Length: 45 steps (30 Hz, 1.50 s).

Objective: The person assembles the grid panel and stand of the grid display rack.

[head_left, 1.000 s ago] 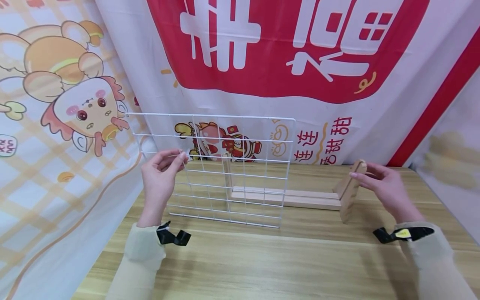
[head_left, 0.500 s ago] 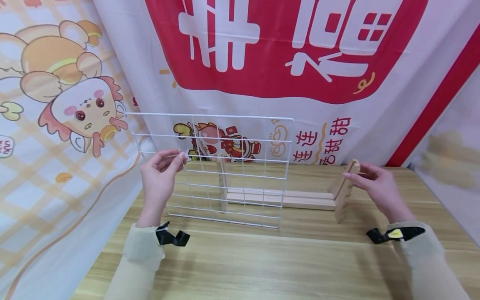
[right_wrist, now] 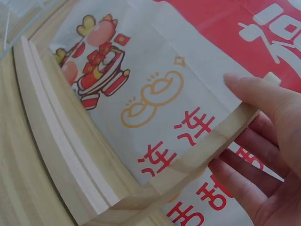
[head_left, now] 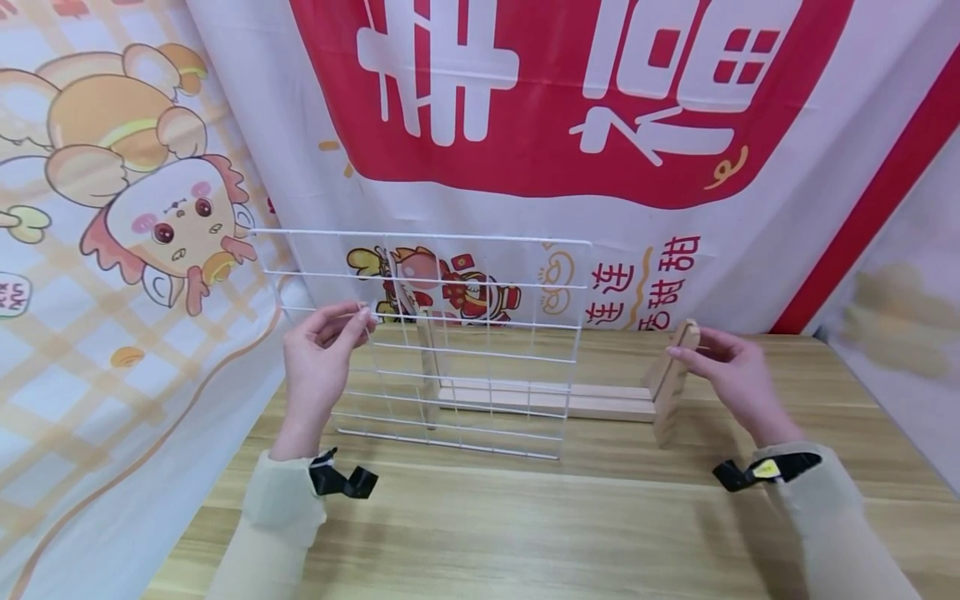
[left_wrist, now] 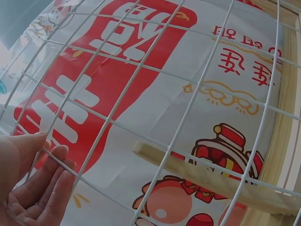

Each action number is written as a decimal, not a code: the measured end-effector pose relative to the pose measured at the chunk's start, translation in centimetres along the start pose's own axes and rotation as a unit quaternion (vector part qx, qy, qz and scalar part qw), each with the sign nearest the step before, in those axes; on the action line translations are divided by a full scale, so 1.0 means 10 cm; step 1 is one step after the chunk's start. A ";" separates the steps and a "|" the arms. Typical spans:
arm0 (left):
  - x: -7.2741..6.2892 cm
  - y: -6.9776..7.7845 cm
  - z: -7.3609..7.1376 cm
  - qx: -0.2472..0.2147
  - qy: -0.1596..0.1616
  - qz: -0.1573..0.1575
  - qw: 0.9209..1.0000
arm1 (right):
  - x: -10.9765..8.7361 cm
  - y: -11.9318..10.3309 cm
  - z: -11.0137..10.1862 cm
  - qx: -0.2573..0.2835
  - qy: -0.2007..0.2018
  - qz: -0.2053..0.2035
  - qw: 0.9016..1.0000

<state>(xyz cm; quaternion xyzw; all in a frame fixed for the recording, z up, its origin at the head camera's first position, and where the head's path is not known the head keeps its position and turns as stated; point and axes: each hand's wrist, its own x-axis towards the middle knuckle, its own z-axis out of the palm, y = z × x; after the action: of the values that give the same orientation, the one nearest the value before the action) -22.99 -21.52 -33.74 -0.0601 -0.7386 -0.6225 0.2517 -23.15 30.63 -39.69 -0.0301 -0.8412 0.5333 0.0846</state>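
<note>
My left hand (head_left: 322,354) pinches a wire of a white wire grid panel (head_left: 457,358), which stands upright on the table with its lower edge near the tabletop. Behind it is a wooden stand (head_left: 615,407) with a grooved base bar and an upright at each end; the left upright (head_left: 427,367) shows through the mesh. The right upright (head_left: 673,387) is held near its top between the thumb and fingers of my right hand (head_left: 727,379). In the left wrist view the thumb and fingers meet at the grid wire (left_wrist: 110,121). The right wrist view shows the grooved bar (right_wrist: 61,127).
A wood-grain table (head_left: 525,525) lies under everything. White cloth with a red printed banner (head_left: 585,100) hangs close behind the stand, and patterned cloth (head_left: 112,292) closes off the left side. Another pale cloth (head_left: 907,333) hangs at the right.
My right hand has moved left, and the wooden stand has slid left with it, farther behind the grid panel. My left hand and the panel have stayed nearly still.
</note>
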 end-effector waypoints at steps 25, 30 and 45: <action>-0.09 0.16 0.25 -0.025 -0.114 -0.009 0.993 | 0.00 0.05 0.04 -0.040 0.025 -0.017 0.999; -0.11 0.20 0.28 -0.026 -0.116 -0.020 0.993 | 0.00 0.04 0.03 -0.043 0.022 -0.011 0.999; -0.17 0.23 0.43 -0.037 -0.093 -0.015 0.995 | 0.00 0.16 0.04 -0.002 -0.004 -0.053 0.999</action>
<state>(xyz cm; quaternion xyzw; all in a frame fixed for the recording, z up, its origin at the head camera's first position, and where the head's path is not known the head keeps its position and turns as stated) -21.86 -16.61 -32.92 -0.1155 -0.7358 -0.6451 0.1702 -23.27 30.95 -41.27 0.0163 -0.8429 0.5267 0.1088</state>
